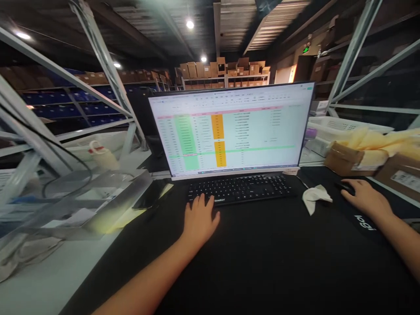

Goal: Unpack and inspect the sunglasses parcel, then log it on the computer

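My left hand [200, 221] lies at the front left edge of a black keyboard [243, 188], its fingers apart and the tips on the lower keys. On the right, my right hand [369, 199] is curled over a black computer mouse [348, 188], which it partly hides. The mouse rests on a dark mouse pad [356, 236] with white lettering. Behind the keyboard stands a monitor [262, 135] showing a spreadsheet with green and orange columns; its text is too small to read. A crumpled white tissue [316, 197] sits between keyboard and mouse.
A clear plastic tray [88, 210] with papers is at the left, beside a dark phone-like object [149, 194]. Cardboard boxes [357, 159] with yellow material and a white basket [348, 124] stand at the right. Metal rack posts [101, 61] frame both sides; shelves of boxes [226, 70] are behind.
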`<control>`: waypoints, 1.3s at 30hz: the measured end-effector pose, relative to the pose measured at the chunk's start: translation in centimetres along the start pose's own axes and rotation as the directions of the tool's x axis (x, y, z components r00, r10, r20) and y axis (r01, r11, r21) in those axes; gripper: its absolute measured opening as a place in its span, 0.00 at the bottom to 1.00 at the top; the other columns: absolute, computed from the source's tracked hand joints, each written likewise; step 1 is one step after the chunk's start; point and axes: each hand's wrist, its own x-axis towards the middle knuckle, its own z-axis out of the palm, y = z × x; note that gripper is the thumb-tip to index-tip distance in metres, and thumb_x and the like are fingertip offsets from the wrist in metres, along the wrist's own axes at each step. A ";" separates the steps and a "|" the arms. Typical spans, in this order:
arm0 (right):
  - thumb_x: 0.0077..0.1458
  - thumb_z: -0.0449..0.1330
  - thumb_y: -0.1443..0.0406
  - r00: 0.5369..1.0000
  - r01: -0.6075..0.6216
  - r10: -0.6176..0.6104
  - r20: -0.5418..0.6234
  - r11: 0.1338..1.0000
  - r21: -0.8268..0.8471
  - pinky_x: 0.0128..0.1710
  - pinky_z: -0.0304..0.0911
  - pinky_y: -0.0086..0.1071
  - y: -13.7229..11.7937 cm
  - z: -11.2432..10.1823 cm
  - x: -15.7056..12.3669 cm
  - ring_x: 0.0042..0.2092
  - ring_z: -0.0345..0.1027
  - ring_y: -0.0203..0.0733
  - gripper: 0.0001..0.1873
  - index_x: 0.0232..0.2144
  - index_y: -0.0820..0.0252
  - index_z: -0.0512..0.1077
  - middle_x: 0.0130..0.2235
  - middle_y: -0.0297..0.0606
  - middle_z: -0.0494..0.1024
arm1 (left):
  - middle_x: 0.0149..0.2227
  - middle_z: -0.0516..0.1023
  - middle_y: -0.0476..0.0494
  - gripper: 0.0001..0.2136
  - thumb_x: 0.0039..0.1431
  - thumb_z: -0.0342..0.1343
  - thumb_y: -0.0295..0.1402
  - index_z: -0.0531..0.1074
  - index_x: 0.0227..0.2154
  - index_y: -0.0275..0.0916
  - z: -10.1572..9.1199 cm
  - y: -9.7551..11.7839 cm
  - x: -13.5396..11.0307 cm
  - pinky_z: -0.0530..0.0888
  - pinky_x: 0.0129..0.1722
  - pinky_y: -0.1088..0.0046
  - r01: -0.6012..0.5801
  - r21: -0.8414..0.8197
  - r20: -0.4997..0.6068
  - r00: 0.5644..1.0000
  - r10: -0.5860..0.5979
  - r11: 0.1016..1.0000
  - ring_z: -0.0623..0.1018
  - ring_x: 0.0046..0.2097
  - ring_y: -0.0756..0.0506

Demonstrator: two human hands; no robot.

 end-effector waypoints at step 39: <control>0.65 0.45 0.52 0.999 -0.005 0.002 0.051 0.998 0.055 0.55 0.63 0.40 -2.1 -2.2 -1.2 0.60 0.66 0.52 0.29 0.62 0.54 0.68 0.63 0.48 0.66 | 0.67 0.66 0.28 0.26 0.69 0.46 0.40 0.65 0.66 0.38 0.2 0.0 0.3 0.66 0.63 0.45 -0.013 0.061 0.001 1.000 0.013 0.998 0.67 0.67 0.31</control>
